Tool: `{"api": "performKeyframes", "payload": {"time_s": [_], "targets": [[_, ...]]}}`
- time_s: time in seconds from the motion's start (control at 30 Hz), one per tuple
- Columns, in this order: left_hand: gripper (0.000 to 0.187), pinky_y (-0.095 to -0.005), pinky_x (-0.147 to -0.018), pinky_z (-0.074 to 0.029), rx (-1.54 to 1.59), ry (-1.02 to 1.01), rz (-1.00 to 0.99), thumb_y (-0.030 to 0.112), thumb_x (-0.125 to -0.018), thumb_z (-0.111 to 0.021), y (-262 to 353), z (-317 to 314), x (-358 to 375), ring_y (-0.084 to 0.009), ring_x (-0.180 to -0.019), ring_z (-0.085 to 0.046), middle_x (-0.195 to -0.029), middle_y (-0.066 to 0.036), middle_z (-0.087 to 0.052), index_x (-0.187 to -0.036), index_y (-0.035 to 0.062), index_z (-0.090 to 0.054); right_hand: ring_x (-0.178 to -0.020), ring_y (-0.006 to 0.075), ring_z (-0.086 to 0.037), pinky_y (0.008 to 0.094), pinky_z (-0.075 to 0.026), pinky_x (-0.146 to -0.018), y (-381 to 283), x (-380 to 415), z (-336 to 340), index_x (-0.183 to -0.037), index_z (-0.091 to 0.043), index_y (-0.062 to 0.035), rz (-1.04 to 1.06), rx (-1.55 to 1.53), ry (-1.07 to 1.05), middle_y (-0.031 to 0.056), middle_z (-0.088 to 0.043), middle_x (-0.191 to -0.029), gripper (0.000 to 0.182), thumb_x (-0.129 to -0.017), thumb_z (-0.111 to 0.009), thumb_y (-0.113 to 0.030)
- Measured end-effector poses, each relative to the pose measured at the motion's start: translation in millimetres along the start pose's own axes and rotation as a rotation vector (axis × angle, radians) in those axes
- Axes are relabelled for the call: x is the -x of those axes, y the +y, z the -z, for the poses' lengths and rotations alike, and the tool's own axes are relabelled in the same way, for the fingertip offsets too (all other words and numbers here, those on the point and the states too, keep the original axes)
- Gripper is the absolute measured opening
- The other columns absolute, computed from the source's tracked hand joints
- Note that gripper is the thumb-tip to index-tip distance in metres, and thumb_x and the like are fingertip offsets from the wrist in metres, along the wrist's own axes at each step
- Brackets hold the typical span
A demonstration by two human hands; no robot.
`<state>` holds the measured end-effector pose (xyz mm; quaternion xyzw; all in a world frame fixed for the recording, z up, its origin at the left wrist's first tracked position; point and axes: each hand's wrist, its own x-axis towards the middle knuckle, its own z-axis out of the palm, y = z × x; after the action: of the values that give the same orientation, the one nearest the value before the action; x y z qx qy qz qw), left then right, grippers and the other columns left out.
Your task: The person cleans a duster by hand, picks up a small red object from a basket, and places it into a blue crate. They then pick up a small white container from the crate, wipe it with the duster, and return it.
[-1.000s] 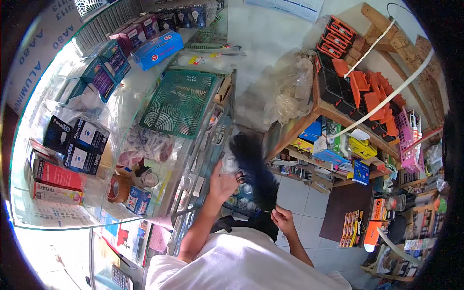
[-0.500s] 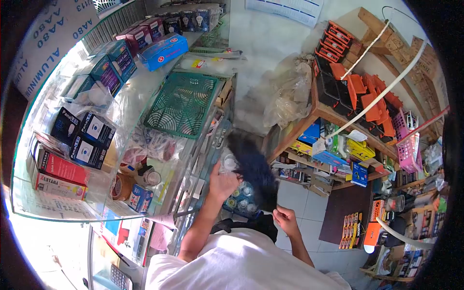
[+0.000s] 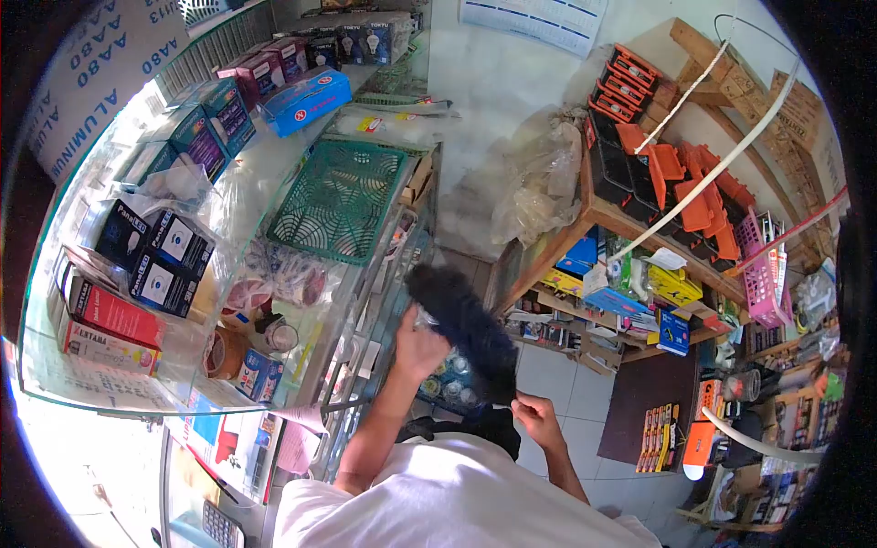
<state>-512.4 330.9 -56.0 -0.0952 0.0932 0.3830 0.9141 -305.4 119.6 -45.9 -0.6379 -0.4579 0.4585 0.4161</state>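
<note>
My right hand [image 3: 539, 418] is closed around the thin handle end of a dark, fluffy duster [image 3: 470, 333]. The duster slants up and to the left in front of my body. My left hand [image 3: 420, 345] is wrapped around a small clear plastic container [image 3: 426, 319], which the duster's fluffy tip touches or overlaps, hiding most of it. Beneath both hands, several round clear-and-white items [image 3: 454, 384] sit close together, partly covered by the duster.
To the left runs a glass counter [image 3: 210, 402] bearing lamp boxes [image 3: 164, 260], a blue box [image 3: 308, 100] and a green basket [image 3: 340, 199]. On the right, a wooden shelf [image 3: 639, 236] holds black-and-orange bins [image 3: 671, 173]. A white cable [image 3: 722, 164] hangs across it.
The duster has swung up and left over the clear container, which showed more plainly before. My right hand has shifted slightly left with it, while my left hand stays nearly in place.
</note>
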Motion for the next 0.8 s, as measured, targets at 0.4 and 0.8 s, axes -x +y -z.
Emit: {"api": "performKeyframes", "payload": {"time_s": [0.4,0.8], "targets": [[0.041,-0.0372,-0.090,-0.043,-0.648,-0.063,-0.423,0.019,-0.091,-0.058,9.3,27.2,5.1,-0.0191,-0.112,-0.052,-0.124,-0.003,-0.055,-0.129,0.0116,-0.046,-0.056,0.0031,-0.037,0.0224,-0.029,-0.049,-32.2,-1.6,10.2,-0.071,-0.052,-0.0010,0.093,0.027,0.090,-0.0048,-0.044,-0.062,0.022,-0.090,-0.057,-0.011],[0.048,-0.0371,-0.096,-0.043,-0.478,0.035,-0.371,0.009,-0.086,-0.061,2.6,4.3,16.4,-0.0226,-0.110,-0.054,-0.124,-0.006,-0.053,-0.132,0.0080,-0.044,-0.055,0.0036,-0.036,0.0224,-0.028,-0.049,-27.8,-3.7,16.1,-0.068,-0.048,-0.0005,0.109,0.086,0.061,-0.0048,-0.043,-0.060,0.024,-0.089,-0.055,-0.009]]}}
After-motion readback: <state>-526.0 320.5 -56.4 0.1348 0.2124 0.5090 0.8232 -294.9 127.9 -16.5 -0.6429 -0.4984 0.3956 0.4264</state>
